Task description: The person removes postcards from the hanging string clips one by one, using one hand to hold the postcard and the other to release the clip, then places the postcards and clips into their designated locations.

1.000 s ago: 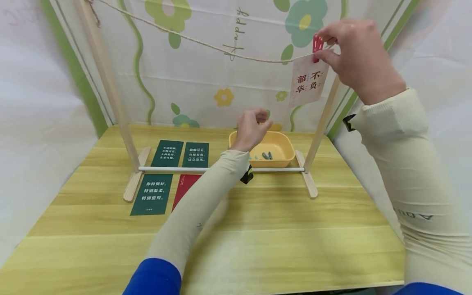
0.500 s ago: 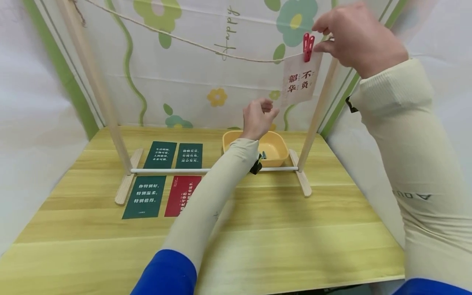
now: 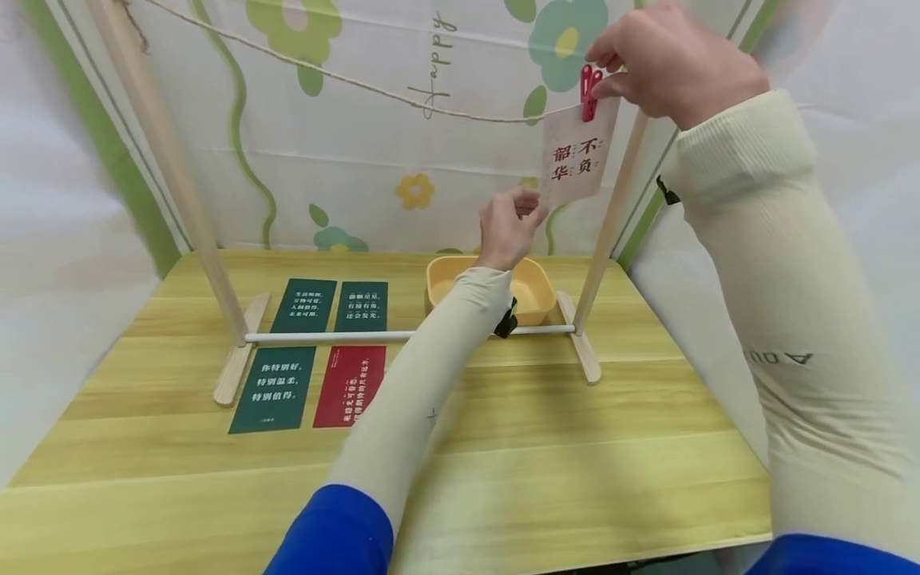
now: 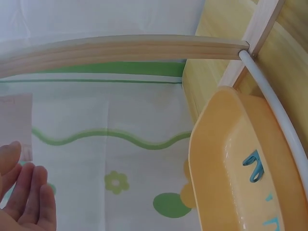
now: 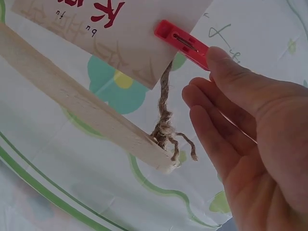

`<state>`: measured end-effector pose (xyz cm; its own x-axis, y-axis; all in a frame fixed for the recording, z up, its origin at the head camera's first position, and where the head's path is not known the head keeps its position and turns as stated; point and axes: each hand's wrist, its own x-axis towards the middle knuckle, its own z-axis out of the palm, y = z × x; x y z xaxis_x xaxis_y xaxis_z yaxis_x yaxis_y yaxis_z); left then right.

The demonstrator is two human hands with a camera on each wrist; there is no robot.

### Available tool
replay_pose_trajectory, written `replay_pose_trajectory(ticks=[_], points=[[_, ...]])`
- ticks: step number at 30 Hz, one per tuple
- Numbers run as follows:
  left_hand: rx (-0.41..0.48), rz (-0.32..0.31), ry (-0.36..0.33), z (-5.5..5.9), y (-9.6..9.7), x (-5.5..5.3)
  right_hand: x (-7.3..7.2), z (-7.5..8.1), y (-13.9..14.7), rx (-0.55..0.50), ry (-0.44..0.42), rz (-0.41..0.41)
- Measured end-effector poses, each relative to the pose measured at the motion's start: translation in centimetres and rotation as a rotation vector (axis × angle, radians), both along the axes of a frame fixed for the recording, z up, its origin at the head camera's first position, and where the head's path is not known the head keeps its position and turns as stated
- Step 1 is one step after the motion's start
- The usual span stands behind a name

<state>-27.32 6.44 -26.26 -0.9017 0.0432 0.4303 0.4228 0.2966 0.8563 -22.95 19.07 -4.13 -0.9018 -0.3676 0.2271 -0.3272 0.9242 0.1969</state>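
Observation:
A pale card [image 3: 571, 176] with dark red characters hangs from the twine [image 3: 374, 84] near the right post. A red clothespin [image 3: 589, 96] clips its top edge to the twine. My right hand [image 3: 679, 68] pinches this clothespin's handles from the right; the right wrist view shows the thumb on the clothespin's end and the other fingers partly spread. My left hand [image 3: 506, 228] is raised beside the card's lower left corner, thumb and fingers relaxed with a gap between them. In the left wrist view the thumb [image 4: 10, 156] overlaps the card's edge.
The wooden frame has posts [image 3: 168, 176] and a white crossbar [image 3: 323, 336]. Behind the left forearm stands a yellow basin [image 3: 535, 287] holding teal clothespins [image 4: 253, 166]. Several green cards [image 3: 273, 387] and a red card [image 3: 350, 383] lie at left.
My left hand rises and shifts right to the hanging card's corner. The right hand's fingers part from the clothespin at half a second ago and are back at its handles now.

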Motion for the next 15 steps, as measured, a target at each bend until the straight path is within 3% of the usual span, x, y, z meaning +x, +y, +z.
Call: replay_pose_trajectory(ticks=[7, 15], points=[[-0.025, 0.015, 0.026, 0.1, 0.5, 0.5, -0.7, 0.4, -0.3, 0.017, -0.051, -0.015], [-0.008, 0.022, 0.04, 0.1, 0.8, 0.6, -1.2, 0.2, -1.1, 0.036, -0.051, -0.004]])
